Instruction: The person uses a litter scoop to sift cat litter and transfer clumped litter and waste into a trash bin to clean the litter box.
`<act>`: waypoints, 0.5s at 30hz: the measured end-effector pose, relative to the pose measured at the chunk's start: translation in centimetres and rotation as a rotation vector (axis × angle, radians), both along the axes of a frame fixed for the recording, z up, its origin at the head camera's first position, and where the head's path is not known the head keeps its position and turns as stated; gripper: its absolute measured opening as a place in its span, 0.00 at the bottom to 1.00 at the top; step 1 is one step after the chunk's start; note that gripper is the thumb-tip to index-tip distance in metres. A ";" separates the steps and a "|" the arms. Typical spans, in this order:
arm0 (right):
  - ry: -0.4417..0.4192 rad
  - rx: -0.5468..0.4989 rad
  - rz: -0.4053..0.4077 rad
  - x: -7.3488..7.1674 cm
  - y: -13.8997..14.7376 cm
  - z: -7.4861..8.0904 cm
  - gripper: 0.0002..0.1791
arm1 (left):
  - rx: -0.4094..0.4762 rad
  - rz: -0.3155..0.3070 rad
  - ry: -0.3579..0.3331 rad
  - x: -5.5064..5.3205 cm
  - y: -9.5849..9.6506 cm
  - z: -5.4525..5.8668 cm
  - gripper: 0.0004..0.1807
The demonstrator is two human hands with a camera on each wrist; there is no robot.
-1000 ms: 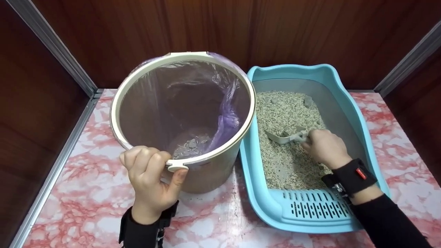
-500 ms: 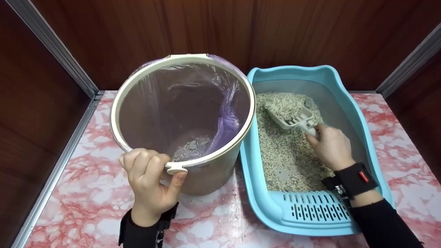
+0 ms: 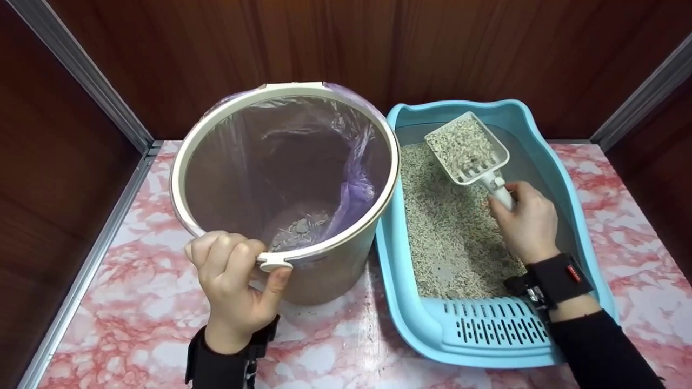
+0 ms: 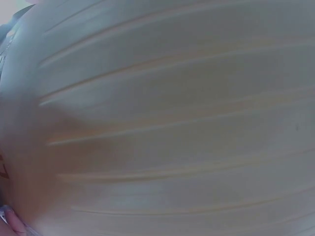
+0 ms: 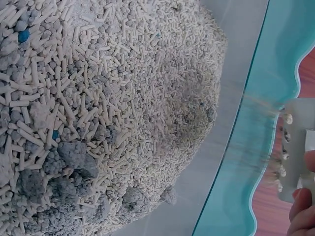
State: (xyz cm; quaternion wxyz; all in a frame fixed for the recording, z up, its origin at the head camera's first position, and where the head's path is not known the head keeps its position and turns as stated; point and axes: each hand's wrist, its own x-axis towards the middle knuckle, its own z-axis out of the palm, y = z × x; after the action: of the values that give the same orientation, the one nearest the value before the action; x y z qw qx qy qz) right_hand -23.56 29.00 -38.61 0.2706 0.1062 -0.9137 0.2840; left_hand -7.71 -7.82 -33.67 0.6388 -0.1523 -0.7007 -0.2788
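On the right wrist feed I lose much of the scoop (image 5: 294,147) and of the right hand (image 3: 532,221) past the right edge, and the streaks (image 5: 266,103) by the scoop are too blurred to identify. From the head camera, the grip hides the end of the handle (image 3: 503,195) from me, and the red label (image 3: 573,273) is too small to read. The left hand's (image 3: 232,283) fingertips I lose behind the rim (image 3: 179,186). In the left wrist view a dark marking (image 4: 3,169) is cut off at the edge.

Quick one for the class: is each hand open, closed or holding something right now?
Left hand: holding the bin by its rim.
Right hand: holding the scoop, loaded with litter.
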 end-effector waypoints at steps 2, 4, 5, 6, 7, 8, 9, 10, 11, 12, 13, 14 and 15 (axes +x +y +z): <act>0.018 -0.013 0.003 0.0 0.0 0.0 0.15 | 0.004 -0.002 -0.003 0.0 0.0 0.0 0.30; 0.024 -0.019 0.007 -0.1 0.0 -0.1 0.15 | 0.008 -0.003 -0.006 0.0 0.0 0.0 0.30; 0.023 -0.021 0.009 -0.1 0.0 -0.1 0.15 | 0.010 -0.002 -0.008 0.0 -0.1 0.0 0.30; 0.020 -0.023 0.009 -0.1 0.0 -0.1 0.15 | 0.010 -0.003 -0.008 0.0 -0.1 0.0 0.30; 0.015 -0.026 0.010 -0.1 0.0 -0.1 0.15 | 0.009 -0.001 -0.008 0.0 -0.1 -0.1 0.30; 0.006 -0.028 0.010 0.0 0.0 0.0 0.15 | 0.009 -0.001 -0.009 0.0 -0.1 -0.1 0.30; -0.004 -0.029 0.010 0.0 0.0 0.0 0.15 | 0.009 0.000 -0.009 0.0 -0.1 -0.1 0.30; -0.015 -0.030 0.012 0.0 0.0 0.0 0.15 | 0.008 0.001 -0.008 0.0 -0.1 -0.1 0.30; -0.031 -0.026 0.013 0.0 0.0 0.0 0.15 | 0.007 0.002 -0.008 0.0 -0.1 -0.1 0.30; -0.047 -0.021 0.016 0.0 0.0 0.0 0.15 | 0.006 0.004 -0.008 0.0 -0.1 -0.1 0.30; -0.064 -0.011 0.022 0.0 0.0 0.0 0.15 | 0.005 0.007 -0.007 0.0 -0.1 -0.1 0.30; -0.082 0.004 0.027 0.0 0.0 -0.1 0.15 | 0.005 0.008 -0.008 0.0 -0.1 -0.1 0.30; -0.099 0.022 0.034 0.0 0.0 -0.1 0.14 | 0.005 0.009 -0.009 0.0 -0.1 -0.1 0.30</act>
State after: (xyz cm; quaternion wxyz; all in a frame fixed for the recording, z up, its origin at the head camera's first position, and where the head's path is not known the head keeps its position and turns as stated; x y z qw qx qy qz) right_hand -23.53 29.04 -38.68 0.2190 0.1105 -0.9270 0.2836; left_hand -7.73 -7.91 -33.82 0.6373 -0.1466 -0.7035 -0.2783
